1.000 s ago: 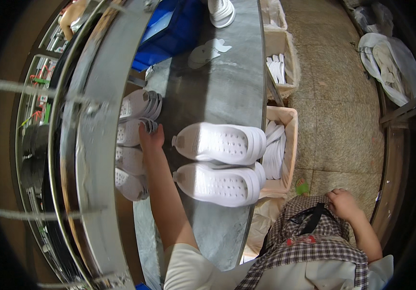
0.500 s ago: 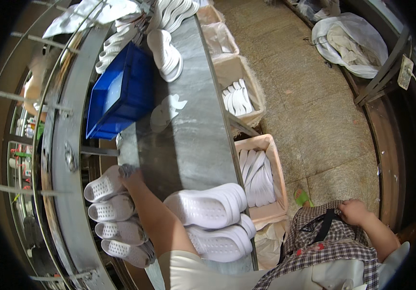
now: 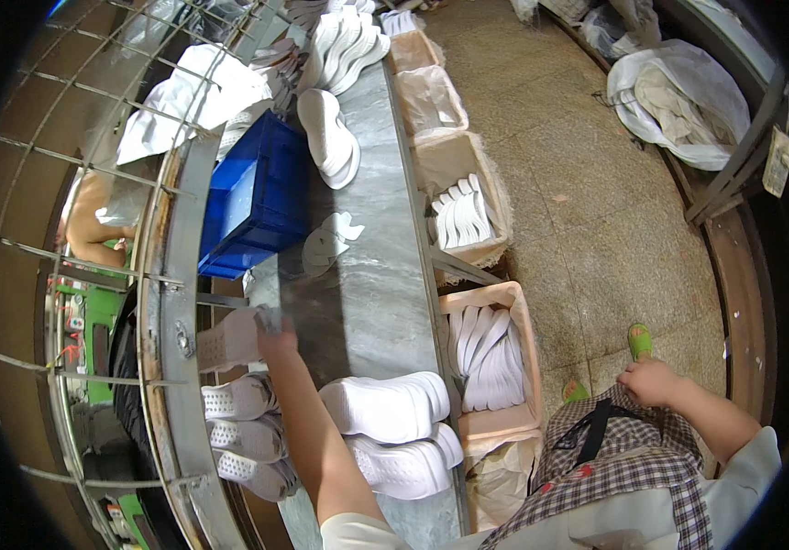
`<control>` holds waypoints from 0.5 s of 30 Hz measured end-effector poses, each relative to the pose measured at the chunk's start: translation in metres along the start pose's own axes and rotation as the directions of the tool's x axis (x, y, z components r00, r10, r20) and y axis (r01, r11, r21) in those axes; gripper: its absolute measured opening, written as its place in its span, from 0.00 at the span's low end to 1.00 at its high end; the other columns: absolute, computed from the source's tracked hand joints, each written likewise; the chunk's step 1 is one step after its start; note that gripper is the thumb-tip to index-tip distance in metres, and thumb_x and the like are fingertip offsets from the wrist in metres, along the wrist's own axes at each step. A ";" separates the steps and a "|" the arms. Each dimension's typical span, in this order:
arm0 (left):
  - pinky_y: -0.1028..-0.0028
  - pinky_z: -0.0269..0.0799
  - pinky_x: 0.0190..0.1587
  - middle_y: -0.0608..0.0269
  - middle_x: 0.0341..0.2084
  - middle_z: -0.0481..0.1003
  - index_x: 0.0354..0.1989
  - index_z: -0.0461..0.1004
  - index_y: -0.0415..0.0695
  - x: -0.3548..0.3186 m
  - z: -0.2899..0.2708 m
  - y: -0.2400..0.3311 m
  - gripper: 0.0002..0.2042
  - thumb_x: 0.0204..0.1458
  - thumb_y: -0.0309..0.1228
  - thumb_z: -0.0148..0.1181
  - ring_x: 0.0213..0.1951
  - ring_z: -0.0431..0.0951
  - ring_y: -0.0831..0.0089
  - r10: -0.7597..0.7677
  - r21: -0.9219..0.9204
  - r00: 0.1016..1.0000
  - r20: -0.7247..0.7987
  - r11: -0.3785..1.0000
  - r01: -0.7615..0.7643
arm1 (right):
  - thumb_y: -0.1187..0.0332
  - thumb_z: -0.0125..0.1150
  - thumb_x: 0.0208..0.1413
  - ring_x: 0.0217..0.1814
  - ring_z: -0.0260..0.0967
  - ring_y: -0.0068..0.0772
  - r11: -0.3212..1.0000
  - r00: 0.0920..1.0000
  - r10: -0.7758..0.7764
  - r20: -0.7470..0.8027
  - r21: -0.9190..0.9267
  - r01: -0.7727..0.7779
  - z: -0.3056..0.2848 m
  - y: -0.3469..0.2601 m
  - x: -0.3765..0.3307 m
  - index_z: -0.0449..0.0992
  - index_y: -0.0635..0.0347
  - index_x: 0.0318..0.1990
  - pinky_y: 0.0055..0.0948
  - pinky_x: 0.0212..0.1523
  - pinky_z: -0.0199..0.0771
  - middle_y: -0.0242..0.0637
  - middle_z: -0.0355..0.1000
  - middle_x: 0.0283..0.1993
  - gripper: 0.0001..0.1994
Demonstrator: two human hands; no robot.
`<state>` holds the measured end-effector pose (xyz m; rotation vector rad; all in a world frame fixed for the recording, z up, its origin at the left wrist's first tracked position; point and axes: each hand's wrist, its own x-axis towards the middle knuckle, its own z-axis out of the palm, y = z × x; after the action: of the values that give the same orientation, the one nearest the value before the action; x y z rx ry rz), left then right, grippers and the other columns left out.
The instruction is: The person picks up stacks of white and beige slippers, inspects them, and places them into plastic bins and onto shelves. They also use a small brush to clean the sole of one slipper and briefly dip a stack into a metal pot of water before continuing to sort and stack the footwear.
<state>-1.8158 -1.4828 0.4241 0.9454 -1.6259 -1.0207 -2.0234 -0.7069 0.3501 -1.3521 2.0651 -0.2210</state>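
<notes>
Gripping a white perforated clog [image 3: 229, 337] in my left hand [image 3: 275, 339], I hold it at the left edge of the grey steel bench [image 3: 367, 275]; my right hand [image 3: 648, 382] rests loosely curled, empty, on my checked apron [image 3: 614, 458]. Three more clogs [image 3: 243, 431] sit below it, left of the bench, two [image 3: 394, 431] on it. Held by one end, the clog could slip down beside the blue crate [image 3: 252, 197].
</notes>
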 end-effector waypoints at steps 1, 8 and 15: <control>0.57 0.65 0.55 0.59 0.54 0.66 0.55 0.66 0.45 -0.020 0.012 0.019 0.18 0.57 0.36 0.50 0.54 0.66 0.59 -0.111 -0.167 0.994 0.003 0.980 0.110 | 0.65 0.59 0.44 0.42 0.69 0.44 0.998 0.997 -0.055 -0.049 0.025 0.056 -0.009 0.004 0.010 0.74 0.56 0.36 0.41 0.44 0.68 0.40 0.72 0.34 0.11; 0.61 0.71 0.53 0.41 0.48 0.66 0.50 0.68 0.36 -0.209 0.137 0.219 0.17 0.60 0.36 0.46 0.49 0.68 0.48 -0.821 -0.768 0.549 0.156 0.249 0.590 | 0.59 0.56 0.53 0.52 0.67 0.50 0.790 0.937 -0.281 -0.209 0.503 0.349 -0.096 0.022 0.128 0.66 0.63 0.54 0.43 0.50 0.69 0.50 0.71 0.47 0.24; 0.58 0.72 0.53 0.42 0.50 0.66 0.55 0.60 0.36 -0.402 0.224 0.335 0.18 0.60 0.33 0.47 0.50 0.70 0.50 -0.783 -0.687 0.560 0.270 0.251 0.682 | 0.39 0.53 0.52 0.62 0.61 0.46 -0.146 0.862 -0.394 0.319 0.904 -0.402 -0.180 -0.055 0.211 0.54 0.65 0.64 0.34 0.59 0.62 0.53 0.62 0.60 0.42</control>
<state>-1.9742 -0.9547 0.5659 1.1489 -0.3780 -2.0265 -2.1438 -0.9511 0.4255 -0.1758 0.6967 -1.0974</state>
